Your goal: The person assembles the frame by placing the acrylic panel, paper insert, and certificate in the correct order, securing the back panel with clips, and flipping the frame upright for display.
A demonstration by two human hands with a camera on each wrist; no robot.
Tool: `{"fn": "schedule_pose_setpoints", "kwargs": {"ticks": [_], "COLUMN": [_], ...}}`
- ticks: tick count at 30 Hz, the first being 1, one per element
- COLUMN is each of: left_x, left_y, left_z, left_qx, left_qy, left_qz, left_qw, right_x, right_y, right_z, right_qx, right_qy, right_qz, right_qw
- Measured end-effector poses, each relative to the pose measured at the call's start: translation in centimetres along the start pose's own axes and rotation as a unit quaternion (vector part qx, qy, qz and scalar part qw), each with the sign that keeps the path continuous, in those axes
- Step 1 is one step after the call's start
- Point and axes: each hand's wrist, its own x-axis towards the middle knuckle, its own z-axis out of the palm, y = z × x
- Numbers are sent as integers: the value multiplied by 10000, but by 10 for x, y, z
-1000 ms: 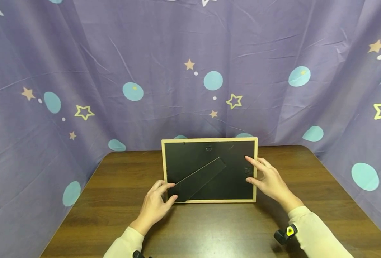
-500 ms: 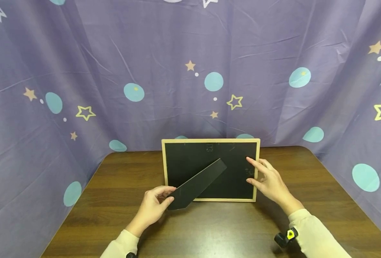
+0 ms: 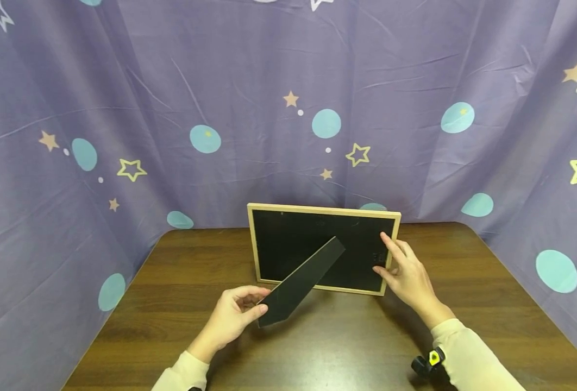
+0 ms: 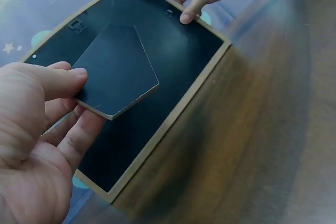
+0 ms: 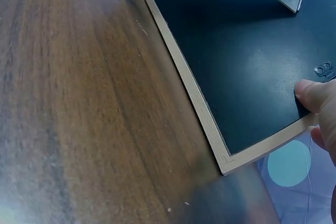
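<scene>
A picture frame (image 3: pixel 274 239) with a pale wood edge and black backing stands near the back of the table, its back towards me. Its black easel leg (image 3: pixel 303 282) swings out from the backing, slanting down to the left. My left hand (image 3: pixel 232 317) pinches the leg's free end between thumb and fingers, as the left wrist view shows too. At the frame's right edge, my right hand (image 3: pixel 408 277) grips the side, its thumb on the backing beside a metal hanger (image 5: pixel 324 69). The front of the frame is hidden.
The brown wooden table (image 3: pixel 190 260) carries the frame. Behind it and at both sides hangs a purple curtain (image 3: pixel 249 81) with stars and blue shapes. A black wrist device (image 3: pixel 427 363) sits at the right sleeve.
My left hand has pulled the easel leg out from the backing towards me. The frame has turned and tilted a little, its right side now nearer; the right hand stays on its edge.
</scene>
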Motion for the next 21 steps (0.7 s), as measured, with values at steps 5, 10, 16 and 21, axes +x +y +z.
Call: {"fn": "schedule_pose_setpoints", "kwargs": {"ticks": [5, 10, 16, 21], "left_x": [-8, -12, -13, -12], "left_y": [-4, -10, -11, -12], "left_z": [0, 1, 3, 4], "left_qx": [10, -42, -292, -235], "left_qy": [-184, -143, -210, -199], "left_qz": [-48, 64, 194, 137], "left_qw": [9998, 9999, 9992, 9994], "right_x": [1, 5, 23, 44], "right_y": [0, -5, -23, -43], "right_z": [1, -2, -25, -50], "right_qx": [-435, -310, 811, 1628], "right_qy": [262, 630, 651, 640], "right_qz": [-360, -683, -36, 360], "right_qw": [9981, 9952, 9946, 9839]}}
